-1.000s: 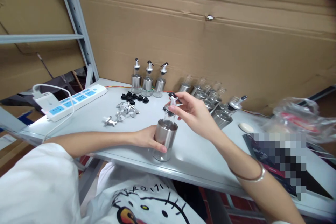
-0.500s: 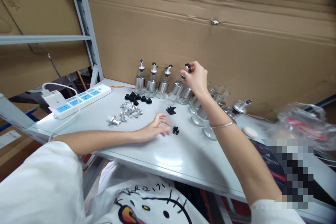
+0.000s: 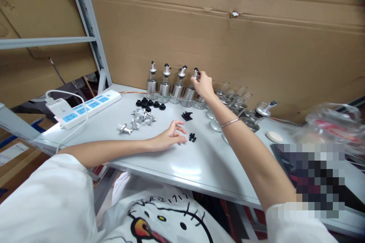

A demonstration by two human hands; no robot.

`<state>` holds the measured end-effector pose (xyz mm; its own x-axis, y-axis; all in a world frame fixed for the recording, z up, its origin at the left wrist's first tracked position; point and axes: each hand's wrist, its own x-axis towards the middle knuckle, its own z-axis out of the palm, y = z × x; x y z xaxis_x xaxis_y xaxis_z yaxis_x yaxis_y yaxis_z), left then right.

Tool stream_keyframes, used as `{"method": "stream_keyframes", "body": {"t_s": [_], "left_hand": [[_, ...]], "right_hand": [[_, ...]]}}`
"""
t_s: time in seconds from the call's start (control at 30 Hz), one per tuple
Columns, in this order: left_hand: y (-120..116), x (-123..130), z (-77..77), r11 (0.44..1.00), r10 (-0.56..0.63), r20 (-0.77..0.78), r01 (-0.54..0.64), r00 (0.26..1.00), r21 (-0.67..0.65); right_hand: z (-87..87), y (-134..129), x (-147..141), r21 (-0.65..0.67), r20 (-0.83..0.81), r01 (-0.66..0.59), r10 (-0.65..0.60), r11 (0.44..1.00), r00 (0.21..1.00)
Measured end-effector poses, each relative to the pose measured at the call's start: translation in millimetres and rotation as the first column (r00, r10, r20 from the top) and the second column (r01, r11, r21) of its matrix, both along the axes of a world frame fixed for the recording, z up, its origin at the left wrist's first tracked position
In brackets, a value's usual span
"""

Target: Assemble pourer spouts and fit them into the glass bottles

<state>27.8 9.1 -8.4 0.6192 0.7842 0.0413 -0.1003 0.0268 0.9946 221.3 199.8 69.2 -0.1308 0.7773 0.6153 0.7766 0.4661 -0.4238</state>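
At the back of the table, my right hand (image 3: 203, 84) has its fingers closed around a silver pour spout (image 3: 195, 73) with a black flap. That spout sits at the mouth of a glass bottle (image 3: 188, 95) with a steel sleeve. To its left stand three like bottles, among them one bottle (image 3: 177, 90) with its spout on. My left hand (image 3: 171, 136) rests on the table, fingers apart and holding nothing. Close to its fingertips lie small black pieces (image 3: 192, 137), with black flaps (image 3: 187, 115) behind them. Black stoppers (image 3: 150, 104) and silver spouts (image 3: 139, 117) lie to the left.
Several bottles without spouts (image 3: 228, 95) stand behind my right forearm, with one spouted bottle (image 3: 262, 110) further right. A white power strip (image 3: 91, 108) lies at left. A pale oval object (image 3: 274, 137) and a clear plastic bag (image 3: 330, 125) are at right. Cardboard (image 3: 171, 26) backs the table.
My right hand has moved left and slightly down with the spout, which now sits at the mouth of the fourth bottle in the row. My left hand has barely moved.
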Motion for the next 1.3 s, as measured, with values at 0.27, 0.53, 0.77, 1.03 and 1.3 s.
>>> {"method": "stream_keyframes", "body": {"t_s": [0.27, 0.53, 0.77, 1.03, 1.3], "left_hand": [[10.3, -13.5, 19.6, 0.919, -0.076, -0.287, 0.178, 0.955, 0.352], [70.6, -70.1, 67.4, 0.721, 0.350, -0.496, 0.110, 0.795, 0.684], [70.0, -121.4, 63.0, 0.648, 0.478, -0.587, 0.189, 0.654, 0.738], [50.4, -147.8, 31.1, 0.573, 0.399, -0.612, 0.336, 0.683, 0.747], [55.6, -140.0, 28.0, 0.543, 0.474, -0.608, 0.333, 0.636, 0.771]], "right_hand": [[-19.2, -91.8, 4.1, 0.061, 0.016, -0.111, 0.111, 0.992, 0.994], [-40.5, -183.6, 20.1, -0.142, 0.458, -0.399, 0.417, 0.906, 0.785], [-32.8, -182.6, 32.7, -0.087, 0.403, -0.306, 0.315, 0.948, 0.860], [-32.0, -185.3, 28.7, -0.065, 0.387, -0.342, 0.340, 0.937, 0.857], [-28.1, -187.4, 31.0, -0.058, 0.392, -0.319, 0.316, 0.946, 0.864]]}}
